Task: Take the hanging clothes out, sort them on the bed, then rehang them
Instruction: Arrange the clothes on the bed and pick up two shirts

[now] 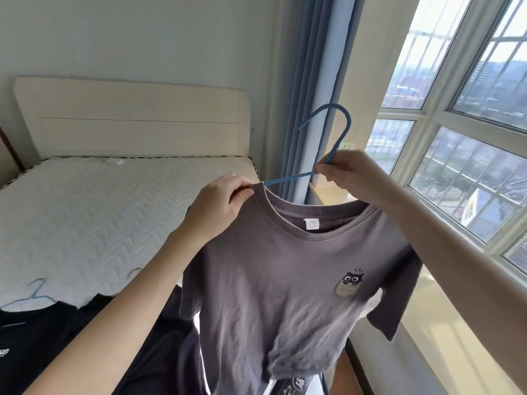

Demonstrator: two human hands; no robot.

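Note:
A grey T-shirt [273, 283] with a small cat print on the chest hangs in the air in front of me. My left hand [219, 206] pinches its collar at the left side. My right hand [353, 175] grips the neck of a blue hanger [338, 129], whose hook points up. One hanger arm runs from my right hand down into the collar beside my left hand; the other arm is hidden inside the shirt. The bed [94, 218] with a bare white quilted mattress lies to the left.
Dark garments [45, 337] lie on the mattress's near edge, one with a light blue hanger [34, 292] in it. A cream headboard [128, 118] stands against the wall. Blue curtains [310, 81] hang ahead, and a window [470, 138] with a sill runs along the right.

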